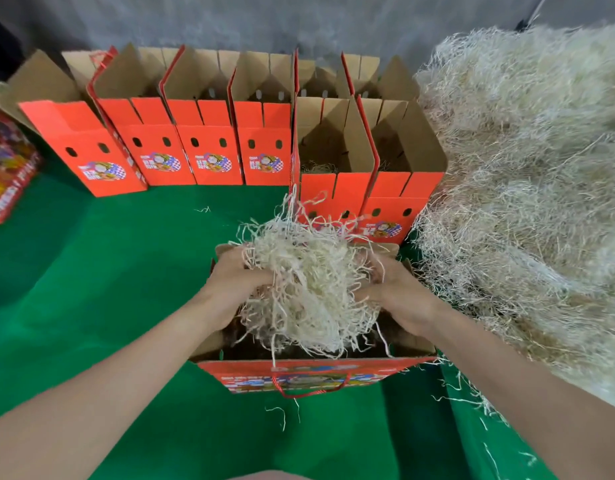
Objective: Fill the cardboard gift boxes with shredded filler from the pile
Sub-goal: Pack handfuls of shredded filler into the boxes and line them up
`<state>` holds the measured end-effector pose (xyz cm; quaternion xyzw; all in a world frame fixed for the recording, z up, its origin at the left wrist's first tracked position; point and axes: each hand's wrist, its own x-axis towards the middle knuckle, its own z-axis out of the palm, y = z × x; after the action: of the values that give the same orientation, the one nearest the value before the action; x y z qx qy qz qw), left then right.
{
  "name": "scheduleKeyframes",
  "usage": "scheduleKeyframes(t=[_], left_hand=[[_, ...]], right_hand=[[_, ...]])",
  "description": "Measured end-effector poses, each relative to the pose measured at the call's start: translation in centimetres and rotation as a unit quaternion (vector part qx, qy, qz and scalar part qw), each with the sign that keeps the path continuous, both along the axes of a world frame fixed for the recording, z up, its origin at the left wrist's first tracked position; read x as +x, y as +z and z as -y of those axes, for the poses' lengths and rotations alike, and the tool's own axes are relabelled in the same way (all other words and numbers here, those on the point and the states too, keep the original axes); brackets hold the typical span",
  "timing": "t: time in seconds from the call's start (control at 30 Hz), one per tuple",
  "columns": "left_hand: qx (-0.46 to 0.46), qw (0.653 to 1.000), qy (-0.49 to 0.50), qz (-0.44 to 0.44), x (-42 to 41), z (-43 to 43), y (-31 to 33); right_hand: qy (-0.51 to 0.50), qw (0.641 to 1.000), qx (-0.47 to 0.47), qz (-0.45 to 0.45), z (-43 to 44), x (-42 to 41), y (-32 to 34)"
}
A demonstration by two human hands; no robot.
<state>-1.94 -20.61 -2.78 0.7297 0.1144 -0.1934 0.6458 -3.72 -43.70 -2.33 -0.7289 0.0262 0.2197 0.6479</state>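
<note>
Right, pile [527,168] of pale shredded filler takes the whole right side, heaped on the green cloth [126,271] over the table. Back row [209,154] of open red cardboard boxes, flaps up, brown inside, standing side by side. Nearer pair [385,202] of the same boxes stands just beside the pile, the right one touching it; a bit of filler shows low in the left one. Printed pack [8,168] lies at the far left edge. Open box [309,375] front centre under both hands, red printed wall toward the camera, red cord [309,393] hanging on that wall. Clump [309,289] of filler sits over the box mouth, lower part inside, strands sticking up. Left hand [237,282] grips the clump's left side, fingers curled in, tips buried. Right hand [399,296] grips the right side, fingers curled into it likewise. Loose strands [282,414] on the cloth just before the box.
</note>
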Motion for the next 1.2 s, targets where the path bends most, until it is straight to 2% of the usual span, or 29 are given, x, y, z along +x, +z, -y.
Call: scheduleKeyframes(t=[0.1,0.17,0.23,0.3,0.4,0.5,0.57,0.67,0.73,0.83,0.93,1.0,1.2], left_hand=[[-0.058,0.991,-0.104,-0.064,-0.8,0.0,-0.1],[-0.001,0.985,-0.158,-0.062,-1.2,1.3,-0.1],[0.056,0.987,-0.151,-0.011,-0.8,1.9,0.0],[0.121,0.981,-0.149,0.033,-0.3,1.2,0.2],[0.189,0.973,-0.128,0.016,0.1,-1.1,0.2],[0.225,0.964,-0.137,-0.031,0.0,-2.0,0.3],[0.223,0.964,-0.142,-0.017,0.2,-1.8,0.3],[0.137,0.966,-0.213,-0.051,0.3,-0.5,1.4],[0.093,0.962,-0.255,-0.040,0.1,0.9,1.9],[0.083,0.968,-0.235,-0.037,0.0,2.7,1.7],[0.090,0.986,-0.132,-0.048,0.7,1.9,1.3],[0.139,0.985,-0.082,-0.063,1.1,0.8,1.4],[0.185,0.978,-0.058,-0.075,1.4,-0.3,0.5]], right_hand=[[0.027,1.000,0.012,-0.009,-0.1,-0.1,0.0],[0.071,0.995,0.044,-0.056,-1.0,-0.4,0.1],[0.099,0.993,0.022,-0.061,-1.2,-0.5,0.3],[0.065,0.996,-0.027,-0.048,-0.2,-0.5,0.7],[0.008,0.996,-0.051,-0.073,2.2,-0.7,1.6],[0.003,0.995,-0.058,-0.080,3.1,-0.9,1.8],[-0.016,0.996,-0.060,-0.069,2.8,-0.8,1.7],[0.002,0.997,-0.022,-0.074,1.6,-0.8,1.8],[0.009,0.994,0.031,-0.107,0.3,-0.7,1.6],[-0.025,0.986,0.066,-0.148,-1.4,-0.9,1.2],[0.016,0.995,-0.053,-0.084,-0.3,-1.1,1.0],[0.033,0.990,-0.126,-0.046,1.4,-1.5,1.2],[0.066,0.952,-0.298,0.009,3.4,-1.8,2.3]])
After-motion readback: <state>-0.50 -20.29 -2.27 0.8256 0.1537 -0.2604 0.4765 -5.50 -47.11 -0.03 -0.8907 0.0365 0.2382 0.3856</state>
